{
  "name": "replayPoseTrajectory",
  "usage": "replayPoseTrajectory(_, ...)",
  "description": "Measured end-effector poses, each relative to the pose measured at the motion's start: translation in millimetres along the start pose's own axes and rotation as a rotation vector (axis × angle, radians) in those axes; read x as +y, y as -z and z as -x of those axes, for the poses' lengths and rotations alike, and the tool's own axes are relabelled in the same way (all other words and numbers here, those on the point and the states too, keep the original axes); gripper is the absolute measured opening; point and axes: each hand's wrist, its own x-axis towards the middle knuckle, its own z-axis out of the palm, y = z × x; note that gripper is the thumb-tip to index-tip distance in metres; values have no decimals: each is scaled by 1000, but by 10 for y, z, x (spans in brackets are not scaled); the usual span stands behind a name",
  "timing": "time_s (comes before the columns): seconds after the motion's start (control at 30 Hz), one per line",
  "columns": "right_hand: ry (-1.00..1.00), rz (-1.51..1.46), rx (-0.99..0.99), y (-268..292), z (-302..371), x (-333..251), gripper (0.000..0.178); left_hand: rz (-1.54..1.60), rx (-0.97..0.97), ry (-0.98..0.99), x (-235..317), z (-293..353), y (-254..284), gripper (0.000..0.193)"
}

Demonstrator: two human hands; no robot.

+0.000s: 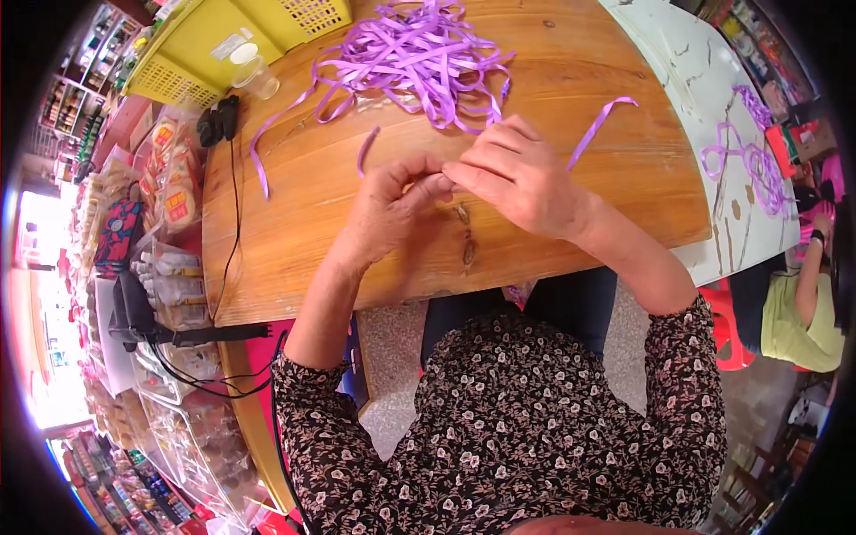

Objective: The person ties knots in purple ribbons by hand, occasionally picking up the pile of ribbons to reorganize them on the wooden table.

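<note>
My left hand [399, 201] and my right hand [522, 178] meet fingertip to fingertip above the wooden table [303, 241]. Both are closed in a pinch. A purple ribbon [590, 134] runs out from behind my right hand, its end up and to the right. Another short ribbon end [366, 150] sticks up beside my left hand. The part between my fingertips is hidden by them. Just beyond my hands lies a large loose tangle of purple ribbon [419, 58], with one strand trailing left.
A yellow plastic basket [259, 27] and a clear plastic cup [256, 76] stand at the far left. A black cable [237, 196] runs down the table's left side. On the right, a white marbled tabletop [713, 89] bears more ribbon [758, 169]. Beyond it sits a person in lime [802, 321].
</note>
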Motion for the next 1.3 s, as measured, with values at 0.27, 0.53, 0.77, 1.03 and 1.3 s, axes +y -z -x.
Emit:
replayPoseTrajectory(0.27,0,19,-46,301,57,-133,27,156,-29,-32,87,64,-229,12)
replayPoseTrajectory(0.53,-105,192,-86,810,216,99,18,-548,60,-394,279,125,77,7)
replayPoseTrajectory(0.77,-457,356,-95,1442,789,499,15,-697,340,-405,216,314,774,8)
replayPoseTrajectory(1.03,-573,523,-1,1863,1242,745,9,-801,445,-292,162,526,1105,7)
replayPoseTrajectory(1.3,-831,519,147,2111,1574,871,11,-883,498,-230,54,843,1490,7)
